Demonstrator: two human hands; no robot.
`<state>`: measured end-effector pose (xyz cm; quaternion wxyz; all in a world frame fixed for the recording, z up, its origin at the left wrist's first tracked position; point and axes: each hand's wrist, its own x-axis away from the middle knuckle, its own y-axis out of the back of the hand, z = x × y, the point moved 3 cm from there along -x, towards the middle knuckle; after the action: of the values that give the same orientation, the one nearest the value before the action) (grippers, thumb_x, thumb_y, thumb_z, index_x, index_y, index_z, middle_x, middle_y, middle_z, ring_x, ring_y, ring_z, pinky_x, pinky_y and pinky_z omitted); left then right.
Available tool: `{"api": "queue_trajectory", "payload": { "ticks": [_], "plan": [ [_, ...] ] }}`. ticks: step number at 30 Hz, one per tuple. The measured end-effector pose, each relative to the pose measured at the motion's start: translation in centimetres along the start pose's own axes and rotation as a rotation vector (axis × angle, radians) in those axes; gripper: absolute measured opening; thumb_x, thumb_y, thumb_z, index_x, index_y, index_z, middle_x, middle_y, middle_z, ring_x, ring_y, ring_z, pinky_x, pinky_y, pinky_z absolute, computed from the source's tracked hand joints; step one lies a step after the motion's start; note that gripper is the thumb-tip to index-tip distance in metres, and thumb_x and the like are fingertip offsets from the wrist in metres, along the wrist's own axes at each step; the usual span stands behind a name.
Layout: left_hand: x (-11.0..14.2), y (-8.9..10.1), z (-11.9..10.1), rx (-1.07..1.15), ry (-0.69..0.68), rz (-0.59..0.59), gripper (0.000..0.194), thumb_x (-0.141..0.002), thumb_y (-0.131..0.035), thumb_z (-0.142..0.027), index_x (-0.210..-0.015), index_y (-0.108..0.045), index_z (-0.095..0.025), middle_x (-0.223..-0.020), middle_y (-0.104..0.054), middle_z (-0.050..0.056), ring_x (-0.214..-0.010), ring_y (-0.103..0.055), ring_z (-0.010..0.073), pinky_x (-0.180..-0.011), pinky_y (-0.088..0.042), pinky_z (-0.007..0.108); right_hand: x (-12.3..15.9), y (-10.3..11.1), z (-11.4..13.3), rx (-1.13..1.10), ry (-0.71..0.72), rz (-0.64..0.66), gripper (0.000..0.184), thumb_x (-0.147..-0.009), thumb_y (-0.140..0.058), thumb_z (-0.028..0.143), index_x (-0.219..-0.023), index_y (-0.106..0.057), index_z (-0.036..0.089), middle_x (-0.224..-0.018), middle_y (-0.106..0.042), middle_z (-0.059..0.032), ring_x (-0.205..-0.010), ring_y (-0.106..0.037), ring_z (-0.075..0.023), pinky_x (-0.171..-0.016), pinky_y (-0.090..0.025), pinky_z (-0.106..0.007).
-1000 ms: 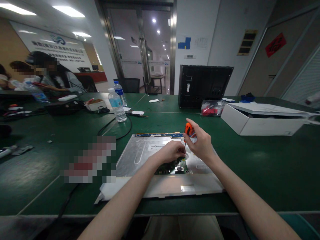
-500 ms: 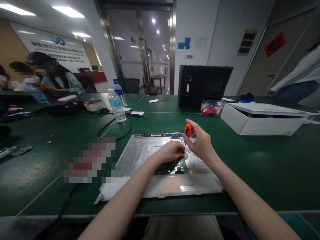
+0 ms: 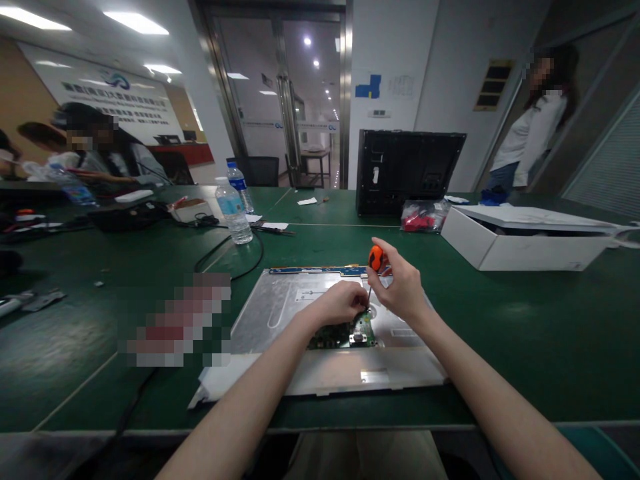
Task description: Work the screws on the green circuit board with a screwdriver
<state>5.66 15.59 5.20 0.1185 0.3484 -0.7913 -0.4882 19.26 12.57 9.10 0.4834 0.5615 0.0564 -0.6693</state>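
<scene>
A metal display panel [image 3: 280, 320] lies flat before me, with a blue circuit strip [image 3: 320, 271] along its far edge. On it sits a green circuit board [image 3: 367, 327], partly hidden by my left hand. My right hand [image 3: 400, 283] grips the orange and black handle of a small screwdriver [image 3: 375, 259], held upright with its thin shaft pointing down at the board's far right corner. Beside the shaft's lower end, my left hand [image 3: 343, 303] is closed in a pinch; whatever is between those fingertips is hidden.
Two water bottles [image 3: 233, 212] stand at the back left by a black cable [image 3: 263, 250]. A black monitor casing [image 3: 410, 173] and a white box [image 3: 520, 240] are at the back right. A blurred-out item [image 3: 175, 323] lies left of the panel. One person [image 3: 530, 133] stands beyond the table.
At the far right, the person in white has moved leftward and now shows upright by the door. My hands and the screwdriver have hardly moved.
</scene>
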Motion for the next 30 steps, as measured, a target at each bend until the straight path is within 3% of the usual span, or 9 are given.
{"api": "queue_trajectory", "payload": {
  "ticks": [5,11,17,24,30],
  "plan": [
    [0.02,0.02,-0.07,-0.011,0.008,-0.002,0.019,-0.07,-0.054,-0.004,-0.075,-0.07,-0.013,-0.072,-0.069,0.004,-0.067,-0.061,0.0161,-0.064,-0.044,0.023,-0.17,-0.03,-0.1,0.05,0.036,0.004,0.05,-0.086,-0.057,0.034,-0.134,-0.048,0.021,-0.09,-0.063,-0.0043,-0.068,-0.059,-0.0154,-0.061,-0.05,-0.027],
    [-0.02,0.06,-0.11,-0.017,0.013,-0.003,0.016,-0.07,-0.056,-0.005,-0.075,-0.069,-0.014,-0.071,-0.068,0.003,-0.066,-0.06,0.0153,-0.062,-0.042,0.022,0.05,-0.06,-0.13,0.024,-0.002,-0.003,0.056,-0.086,-0.053,0.026,-0.139,-0.039,0.02,-0.087,-0.065,-0.0039,-0.068,-0.061,-0.0164,-0.063,-0.051,-0.029],
    [0.01,0.09,-0.16,-0.008,0.012,0.001,0.013,-0.071,-0.059,-0.006,-0.076,-0.068,-0.014,-0.073,-0.069,0.002,-0.066,-0.06,0.0148,-0.063,-0.042,0.022,-0.02,-0.01,-0.13,0.005,0.013,0.002,0.046,-0.086,-0.053,0.027,-0.131,-0.047,0.021,-0.095,-0.066,-0.0056,-0.07,-0.061,-0.0163,-0.063,-0.051,-0.029],
    [-0.02,0.0,-0.07,-0.006,0.028,-0.002,0.009,-0.073,-0.061,-0.008,-0.073,-0.067,-0.014,-0.071,-0.068,0.002,-0.064,-0.059,0.0139,-0.062,-0.043,0.022,-0.19,-0.01,-0.03,0.036,0.018,0.016,0.054,-0.087,-0.052,0.027,-0.14,-0.042,0.024,-0.091,-0.062,-0.0045,-0.068,-0.058,-0.0161,-0.061,-0.05,-0.029],
    [0.01,0.02,-0.17,-0.008,0.023,-0.005,0.011,-0.073,-0.06,-0.006,-0.075,-0.067,-0.014,-0.07,-0.067,0.002,-0.064,-0.058,0.0139,-0.061,-0.042,0.021,-0.02,-0.14,-0.32,0.013,-0.023,-0.022,0.044,-0.084,-0.055,0.028,-0.126,-0.048,0.018,-0.092,-0.064,-0.0063,-0.072,-0.061,-0.0177,-0.062,-0.051,-0.03]
  ]
}}
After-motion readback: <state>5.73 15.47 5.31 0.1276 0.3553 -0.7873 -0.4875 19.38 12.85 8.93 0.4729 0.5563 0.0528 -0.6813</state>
